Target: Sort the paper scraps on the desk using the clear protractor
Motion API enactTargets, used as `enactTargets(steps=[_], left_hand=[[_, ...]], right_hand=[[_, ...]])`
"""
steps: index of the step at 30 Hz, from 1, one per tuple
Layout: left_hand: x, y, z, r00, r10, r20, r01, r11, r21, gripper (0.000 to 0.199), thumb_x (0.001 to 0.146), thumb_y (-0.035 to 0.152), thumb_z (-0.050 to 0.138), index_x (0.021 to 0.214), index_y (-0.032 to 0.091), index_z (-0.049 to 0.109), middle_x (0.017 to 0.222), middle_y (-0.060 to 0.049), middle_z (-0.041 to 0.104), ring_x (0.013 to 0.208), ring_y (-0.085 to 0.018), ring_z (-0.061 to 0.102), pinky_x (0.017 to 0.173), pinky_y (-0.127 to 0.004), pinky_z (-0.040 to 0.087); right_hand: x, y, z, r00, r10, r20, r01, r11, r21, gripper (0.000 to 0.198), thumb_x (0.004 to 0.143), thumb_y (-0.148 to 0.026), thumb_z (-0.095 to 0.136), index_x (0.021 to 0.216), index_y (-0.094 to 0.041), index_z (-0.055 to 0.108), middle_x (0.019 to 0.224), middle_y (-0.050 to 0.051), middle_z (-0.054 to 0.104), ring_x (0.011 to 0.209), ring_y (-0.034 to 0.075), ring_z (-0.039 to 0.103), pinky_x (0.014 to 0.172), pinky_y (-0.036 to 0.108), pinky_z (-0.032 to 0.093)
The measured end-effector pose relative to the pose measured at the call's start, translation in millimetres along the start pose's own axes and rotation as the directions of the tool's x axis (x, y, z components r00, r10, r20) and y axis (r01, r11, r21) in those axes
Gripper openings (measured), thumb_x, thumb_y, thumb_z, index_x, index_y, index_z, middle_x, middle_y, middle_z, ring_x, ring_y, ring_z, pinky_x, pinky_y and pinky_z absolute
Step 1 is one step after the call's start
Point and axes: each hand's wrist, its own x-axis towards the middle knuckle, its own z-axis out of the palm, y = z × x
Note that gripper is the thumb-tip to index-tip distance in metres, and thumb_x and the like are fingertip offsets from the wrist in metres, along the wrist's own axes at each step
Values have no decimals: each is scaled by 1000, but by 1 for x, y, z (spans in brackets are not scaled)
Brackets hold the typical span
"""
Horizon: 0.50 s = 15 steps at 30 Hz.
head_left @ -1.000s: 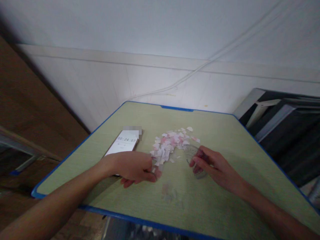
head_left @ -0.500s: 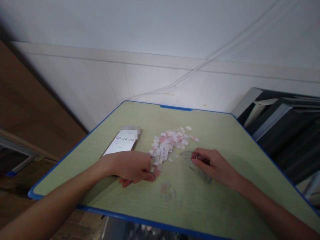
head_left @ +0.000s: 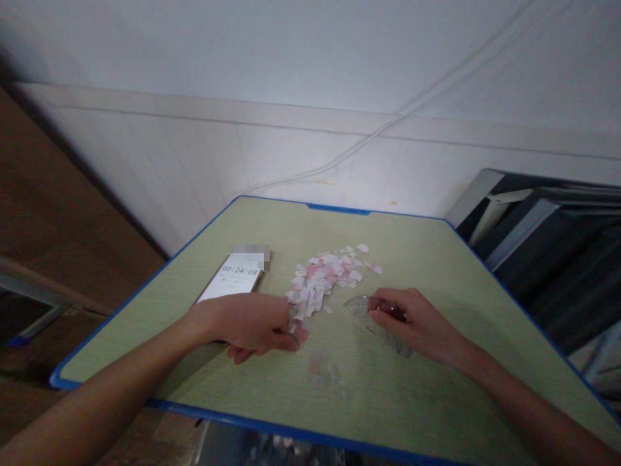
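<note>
A loose pile of small white and pink paper scraps (head_left: 323,278) lies mid-table. At its near left edge is my left hand (head_left: 255,323), fingers curled and thumb pressed in. A pink scrap (head_left: 301,333) shows beside the thumb tip; what the fingers hold is hidden. To the right of the pile, my right hand (head_left: 417,323) pinches a clear protractor (head_left: 358,304) with a curved, marked edge, tilted above the table. Dark reddish parts show at its fingers. Several faint, blurred scraps (head_left: 320,372) appear nearer me, between the hands.
A phone (head_left: 233,275) showing a timer lies left of the pile, partly covered by my left hand. The pale green table (head_left: 412,401) has a blue rim. A white wall (head_left: 291,149) stands behind it. Dark folded panels (head_left: 557,239) lean at the right, a brown board (head_left: 58,188) at the left.
The view has shifted slightly. The protractor in my right hand has tilted a little. My left hand keeps almost the same place by the pile.
</note>
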Motion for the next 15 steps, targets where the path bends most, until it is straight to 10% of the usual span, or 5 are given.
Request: enactTargets(steps=[15], left_hand=[[1, -2, 0, 1000, 21, -11, -21, 999, 33, 45, 85, 36, 35, 44, 18, 40, 33, 1, 42, 32, -10, 42, 40, -22, 37]], right_hand=[[2, 3, -3, 988, 59, 144, -51, 997, -62, 15, 77, -16, 45, 62, -16, 50, 54, -4, 44, 49, 9, 39, 46, 22, 26]])
